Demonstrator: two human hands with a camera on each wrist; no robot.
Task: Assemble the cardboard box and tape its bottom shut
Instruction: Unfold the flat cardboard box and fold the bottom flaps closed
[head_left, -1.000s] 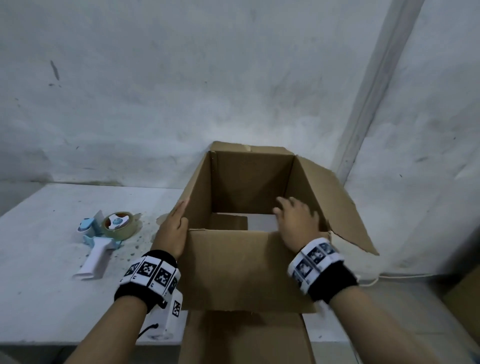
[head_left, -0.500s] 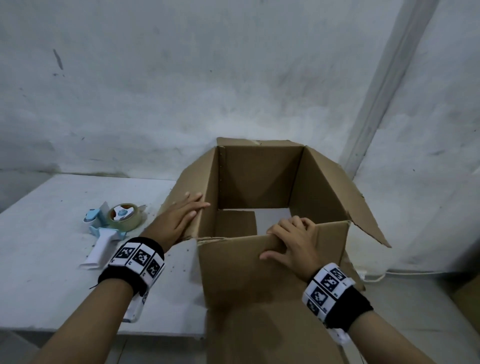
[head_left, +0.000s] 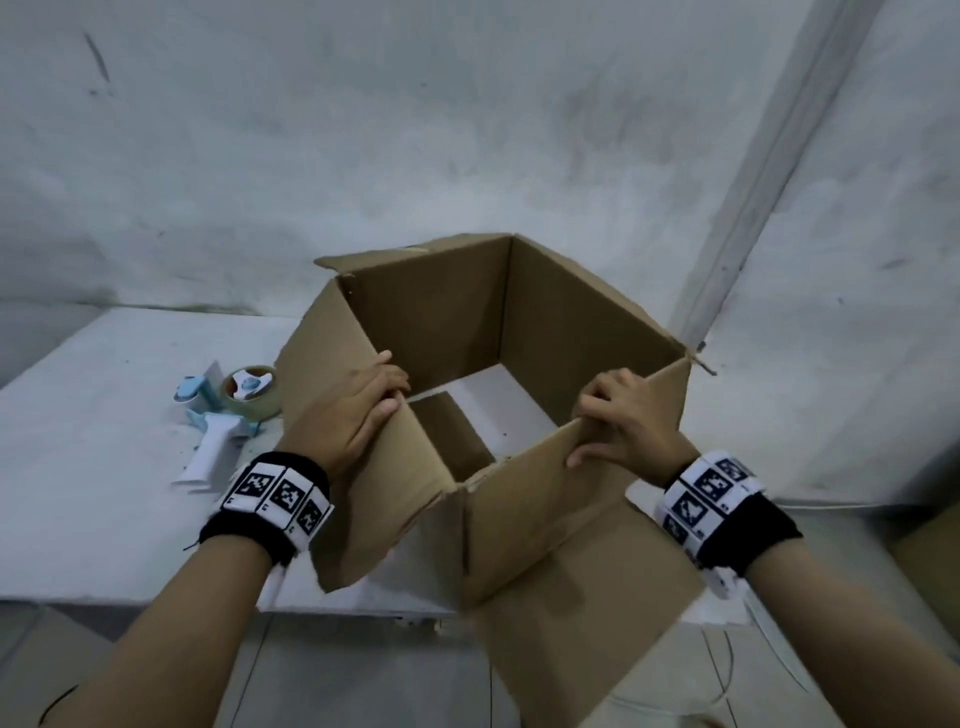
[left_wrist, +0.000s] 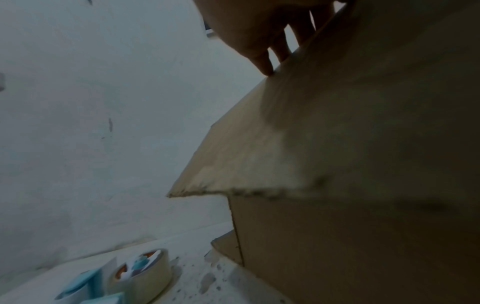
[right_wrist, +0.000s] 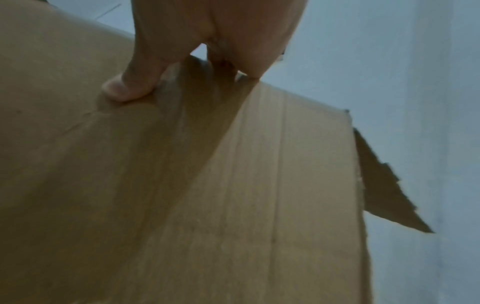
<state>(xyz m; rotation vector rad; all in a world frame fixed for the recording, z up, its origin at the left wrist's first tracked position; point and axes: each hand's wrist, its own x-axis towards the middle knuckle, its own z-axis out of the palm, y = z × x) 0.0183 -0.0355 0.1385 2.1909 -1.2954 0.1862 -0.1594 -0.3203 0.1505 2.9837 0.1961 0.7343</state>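
Item: box (head_left: 545, 332), brown cardboard, opened into a square tube, standing at the near edge of the white table (head_left: 93, 415) with one corner toward me and its near flaps hanging past the edge. Through the opening I see bare tabletop and one bottom flap lying partway in, so I judge the bottom neither folded nor taped. Item: my left hand (head_left: 358, 410), on the left wall's top edge, fingers hooked inside, palm outside; it grips that wall. Item: my right hand (head_left: 628, 431), on the near-right wall's top edge, fingers curled over the rim, thumb (right_wrist: 124, 86) pressed flat on the outer face; it grips the rim. I read the two holds on adjoining walls as a way to square the tube and steady it for turning. Both forearms reach forward, wrists bent down over the rim. Item: tape gun (head_left: 223, 421), blue and white, roll loaded, lying on the table left of the box, untouched, near my left hand.
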